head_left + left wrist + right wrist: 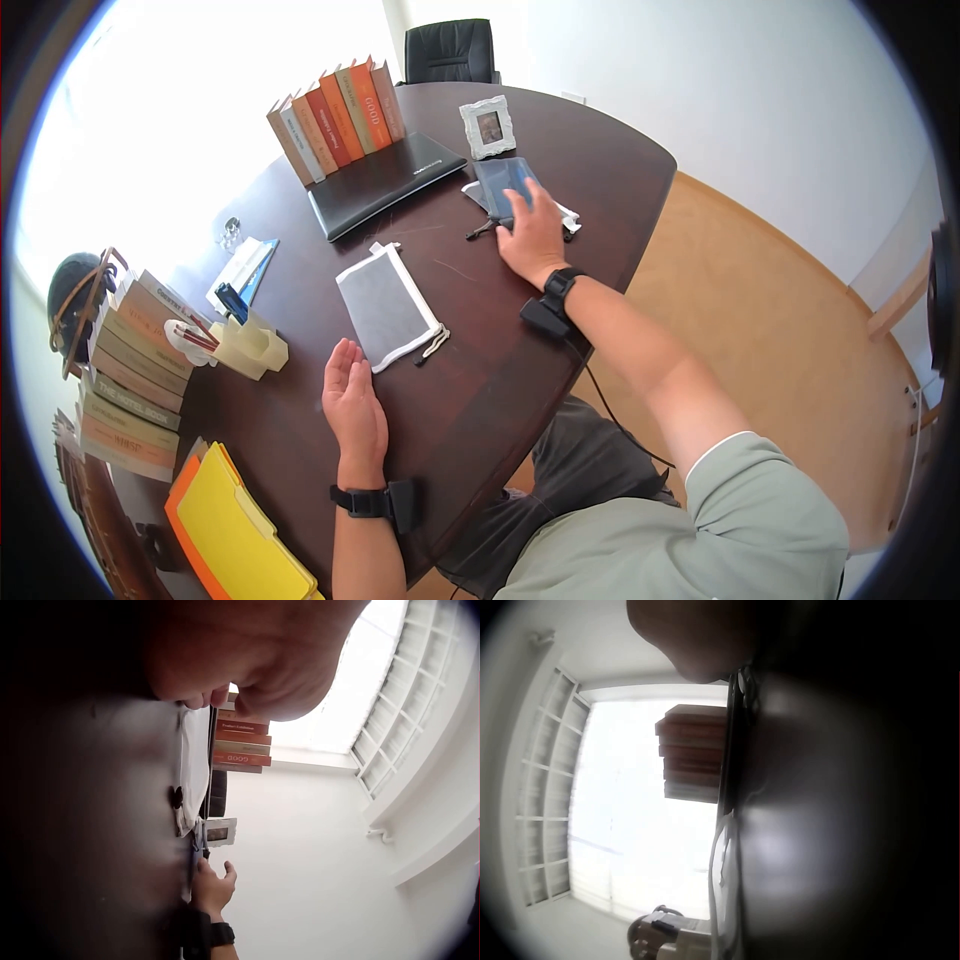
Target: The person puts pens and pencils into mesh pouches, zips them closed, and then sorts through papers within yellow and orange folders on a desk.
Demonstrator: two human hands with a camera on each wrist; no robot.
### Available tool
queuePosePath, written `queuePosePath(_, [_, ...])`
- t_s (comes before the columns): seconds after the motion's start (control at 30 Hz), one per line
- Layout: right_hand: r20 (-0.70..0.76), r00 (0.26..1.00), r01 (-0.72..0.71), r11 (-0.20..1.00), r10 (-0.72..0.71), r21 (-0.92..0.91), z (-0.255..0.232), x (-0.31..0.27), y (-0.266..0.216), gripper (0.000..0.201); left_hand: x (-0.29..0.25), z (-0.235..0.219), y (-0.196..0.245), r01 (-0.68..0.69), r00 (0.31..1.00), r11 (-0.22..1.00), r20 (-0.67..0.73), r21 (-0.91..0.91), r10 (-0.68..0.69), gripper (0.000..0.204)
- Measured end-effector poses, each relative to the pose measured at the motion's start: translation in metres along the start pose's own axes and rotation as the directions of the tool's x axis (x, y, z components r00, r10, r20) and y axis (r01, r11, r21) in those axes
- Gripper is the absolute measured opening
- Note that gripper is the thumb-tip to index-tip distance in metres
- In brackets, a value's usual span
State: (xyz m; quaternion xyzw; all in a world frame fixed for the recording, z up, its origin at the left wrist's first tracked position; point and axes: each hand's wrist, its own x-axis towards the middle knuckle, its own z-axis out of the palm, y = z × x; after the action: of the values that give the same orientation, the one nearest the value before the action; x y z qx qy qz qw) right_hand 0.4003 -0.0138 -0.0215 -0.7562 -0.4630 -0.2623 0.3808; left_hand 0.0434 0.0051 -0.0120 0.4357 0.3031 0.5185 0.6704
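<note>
My right hand [534, 232] reaches over a small pile of mesh pouches near the right side of the table, fingers spread. The top pouch is dark blue [497, 180]; its fingertips overlap this one in the head view. Under it a white-edged pouch [571, 217] sticks out, and a black cord lock [480, 231] lies at the near edge. In the left wrist view the right hand [213, 889] shows thumb and fingers apart. My left hand [356, 412] rests on its side with straight fingers, beside the lower corner of a grey mesh drawstring pouch with white trim [384, 305].
A black laptop [390, 185] lies shut before a row of books [340, 115]. A white picture frame [487, 128] stands just behind the pile. At left are a pen holder [252, 348], more books [135, 390] and yellow folders [235, 530]. The table edge [640, 245] runs close by the right hand.
</note>
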Motion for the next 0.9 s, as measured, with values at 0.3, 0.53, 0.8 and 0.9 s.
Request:
queuePosePath(0.3, [0.246,0.965,-0.031,0.969,0.093,-0.243,0.01,0.013,0.009,0.073,-0.004,0.004,0.003,-0.003,1.0,1.0,-0.017,0.023,0.003,0.039])
queuePosePath(0.53, [0.204,0.972,-0.053,0.958,0.114,-0.282,0.034,0.019,0.017,0.05,-0.004,0.004,0.004,0.0,1.0,1.0,-0.02,0.007,0.0,0.038])
queuePosePath(0.8, [-0.071,0.977,-0.193,0.974,0.202,0.115,0.016,0.027,0.008,0.029,-0.005,0.004,0.006,0.01,0.999,0.999,-0.037,-0.038,-0.011,0.034])
queuePosePath(0.9, [-0.182,0.951,-0.186,0.936,0.248,0.299,-0.002,0.024,-0.013,0.025,-0.006,0.004,0.008,0.016,0.999,0.998,-0.048,-0.065,-0.019,0.032])
